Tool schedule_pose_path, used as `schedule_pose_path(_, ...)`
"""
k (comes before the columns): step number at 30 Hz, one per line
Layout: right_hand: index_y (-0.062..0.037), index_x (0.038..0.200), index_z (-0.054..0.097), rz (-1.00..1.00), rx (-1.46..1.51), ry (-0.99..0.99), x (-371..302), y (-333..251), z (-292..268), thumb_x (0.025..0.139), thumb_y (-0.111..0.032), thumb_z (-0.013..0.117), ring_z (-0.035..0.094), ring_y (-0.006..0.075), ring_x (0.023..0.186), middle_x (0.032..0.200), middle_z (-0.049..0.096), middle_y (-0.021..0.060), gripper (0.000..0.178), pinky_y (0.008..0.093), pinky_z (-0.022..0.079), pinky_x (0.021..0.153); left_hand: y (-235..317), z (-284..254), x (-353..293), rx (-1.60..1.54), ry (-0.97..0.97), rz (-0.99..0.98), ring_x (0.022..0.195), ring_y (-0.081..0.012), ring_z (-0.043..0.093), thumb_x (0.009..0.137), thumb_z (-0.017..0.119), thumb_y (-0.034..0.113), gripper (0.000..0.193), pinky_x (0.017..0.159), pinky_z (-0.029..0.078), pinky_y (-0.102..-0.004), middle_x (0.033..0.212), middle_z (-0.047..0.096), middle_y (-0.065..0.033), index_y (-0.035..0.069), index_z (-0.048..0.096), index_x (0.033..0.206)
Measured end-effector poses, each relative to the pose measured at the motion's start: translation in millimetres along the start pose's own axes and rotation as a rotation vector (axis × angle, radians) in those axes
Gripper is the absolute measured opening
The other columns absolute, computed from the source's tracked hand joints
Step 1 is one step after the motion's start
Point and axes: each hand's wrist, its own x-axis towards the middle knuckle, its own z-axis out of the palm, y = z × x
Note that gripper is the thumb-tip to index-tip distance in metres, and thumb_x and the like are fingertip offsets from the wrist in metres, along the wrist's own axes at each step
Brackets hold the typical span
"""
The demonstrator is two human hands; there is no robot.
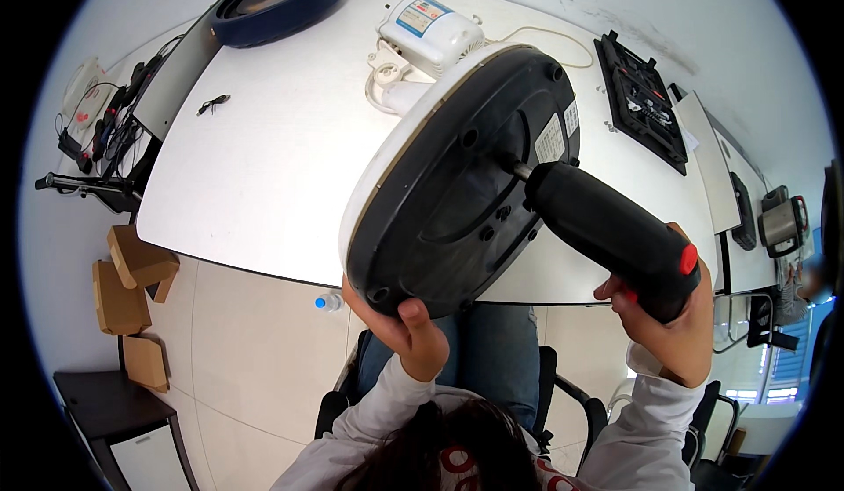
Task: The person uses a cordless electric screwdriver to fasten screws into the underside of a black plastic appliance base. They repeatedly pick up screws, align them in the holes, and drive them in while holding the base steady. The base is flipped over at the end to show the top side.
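In my right hand (pixel 664 320) is a black cordless screwdriver (pixel 607 232) with red buttons, my fingers wrapped round its rear end. Its metal bit reaches the black underside of an oval appliance base (pixel 431 218) with a white rim; whether it sits on a screw there cannot be made out. My left hand (pixel 400 328) grips the lower edge of this base, thumb on the black side, other fingers mostly hidden behind. The base is tilted up above the table's front edge. Behind it lies a white motor housing (pixel 431 34) with a blue label, partly covered by the base.
The white table (pixel 255 166) carries a round dark blue appliance (pixel 277 7) at the back left, a short black cable (pixel 214 103) and an open black tool case (pixel 642 100) with small screws beside it. Cardboard boxes (pixel 123 293) and a bottle (pixel 329 302) stand below.
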Motion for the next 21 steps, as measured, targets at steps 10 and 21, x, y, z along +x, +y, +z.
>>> schedule_pose_path(10, 0.0014, 0.100, 0.059, 0.045, 0.049, 0.039, -11, -2, 8, 0.060, -0.004, 0.076, 0.064, 0.0165, 0.070, 0.080, 0.067, 0.0110, 0.044, 0.0281, 0.050, 0.070, -1, -6, -3, -0.123, 0.078, -0.113, 0.121, -0.0246, 0.051, 0.093, 0.049, 0.060, 0.085, 0.099, 0.045, -0.0339, 0.138, 0.044, -0.0149, 0.000, 0.021, 0.146)
schedule_pose_path(21, 0.0076, 0.104, 0.056, -0.209, -0.069, -0.063, -10, 1, 21, 0.061, -0.001, 0.070, 0.064, 0.0164, 0.071, 0.085, 0.064, 0.0110, 0.046, 0.0269, 0.050, 0.067, -4, -9, 2, -0.305, 0.046, -0.082, 0.117, -0.0245, 0.058, 0.098, 0.044, 0.053, 0.065, 0.099, 0.048, -0.0340, 0.133, 0.054, -0.0101, 0.004, 0.038, 0.140)
